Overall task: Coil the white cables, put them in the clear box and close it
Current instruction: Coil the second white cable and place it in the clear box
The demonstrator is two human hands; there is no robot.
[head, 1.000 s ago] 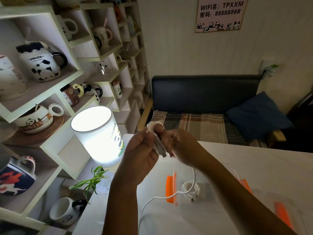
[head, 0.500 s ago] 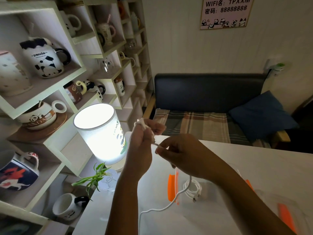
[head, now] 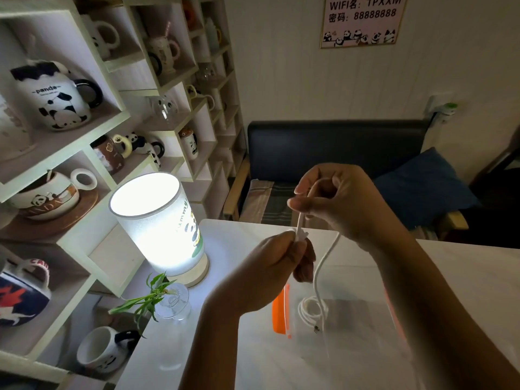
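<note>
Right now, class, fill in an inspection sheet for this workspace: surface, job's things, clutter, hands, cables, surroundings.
Surface: white table, lit by the lamp.
Job's things: clear box open, orange clips; one coiled cable inside.
Clutter: lit lamp, glass vase with green sprig.
Hands: left hand pinches the cable's plug end; right hand grips it higher up.
Cables: held white cable hangs loose towards the box, uncoiled.
Surroundings: mug shelves, dark sofa, blue cushion, wifi sign.

white cable [head: 323, 260] partly hidden inside both fists, clear box [head: 351, 313] outline faint (low light)
</note>
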